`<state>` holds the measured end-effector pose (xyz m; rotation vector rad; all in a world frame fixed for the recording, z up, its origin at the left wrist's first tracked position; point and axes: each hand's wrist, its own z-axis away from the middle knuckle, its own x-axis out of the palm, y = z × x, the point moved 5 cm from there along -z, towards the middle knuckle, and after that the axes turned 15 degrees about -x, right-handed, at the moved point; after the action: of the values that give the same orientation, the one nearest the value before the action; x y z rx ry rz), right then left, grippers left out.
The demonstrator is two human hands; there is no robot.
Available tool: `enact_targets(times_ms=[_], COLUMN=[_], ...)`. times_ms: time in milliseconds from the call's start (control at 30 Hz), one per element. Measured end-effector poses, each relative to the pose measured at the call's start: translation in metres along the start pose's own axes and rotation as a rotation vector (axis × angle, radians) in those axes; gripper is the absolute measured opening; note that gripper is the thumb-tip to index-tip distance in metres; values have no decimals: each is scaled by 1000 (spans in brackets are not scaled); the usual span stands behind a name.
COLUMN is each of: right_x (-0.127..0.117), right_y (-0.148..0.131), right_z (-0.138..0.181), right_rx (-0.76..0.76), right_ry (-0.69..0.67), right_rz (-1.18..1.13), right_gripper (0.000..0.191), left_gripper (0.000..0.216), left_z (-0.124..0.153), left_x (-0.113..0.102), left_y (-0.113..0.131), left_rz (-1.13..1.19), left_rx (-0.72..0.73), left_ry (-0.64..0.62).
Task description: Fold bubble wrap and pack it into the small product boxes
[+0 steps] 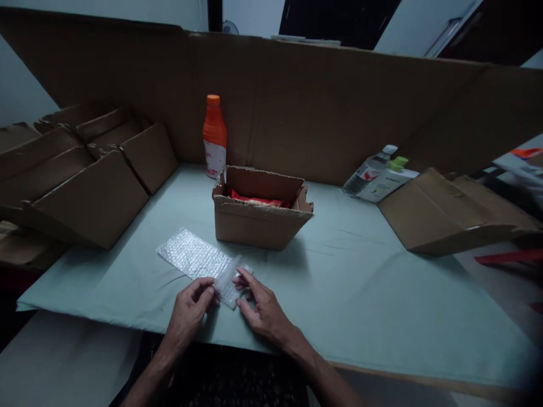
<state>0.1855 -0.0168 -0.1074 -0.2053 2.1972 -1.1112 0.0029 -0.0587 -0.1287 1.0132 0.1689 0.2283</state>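
A sheet of clear bubble wrap (193,255) lies on the pale green table cover (360,282) near the front edge. Its near end is folded up between my hands. My left hand (189,310) pinches that end from the left, fingers curled on it. My right hand (261,305) holds the same end from the right with thumb and fingertips. Just behind stands a small open cardboard box (258,217) with a red packet (254,200) inside.
An orange bottle (214,137) stands behind the box. Two plastic bottles (379,173) lie at the back right beside a flattened carton (445,215). Folded cartons (85,175) are stacked at the left. A tall cardboard wall (339,107) closes the back.
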Motion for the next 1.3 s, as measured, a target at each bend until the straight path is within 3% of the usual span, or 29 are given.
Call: enact_targets(times_ms=[167,367,600,867,1067,1167,1300], right_x=[2,4,12,6,-11,-15,-7], right_y=[-1,-1,-8,-4,-4,-2,3], right_z=[-4,-3,-8,0,-2,-4,-9], right_rx=[-57,-82,-134,-120,-156,-167,-177], right_ry=[-108,-135,-236,-233,-123,-161,-320], right_rz=[86,137,231,173,181,311,461], right_gripper=[44,57,45,40,39,49,49], left_gripper=[39,35,38,37,35,35,26], left_z=[2,4,1,2,0,4,26], left_x=[6,9,9,3,1,-3,-8], left_y=[1,2,4,5,5,5,17], left_rz=[-124,-246,-186,-155,-124,-155,-264], left_rx=[65,144,146,90,79,134,444], left_ry=[4,30,57,56,50,136,385])
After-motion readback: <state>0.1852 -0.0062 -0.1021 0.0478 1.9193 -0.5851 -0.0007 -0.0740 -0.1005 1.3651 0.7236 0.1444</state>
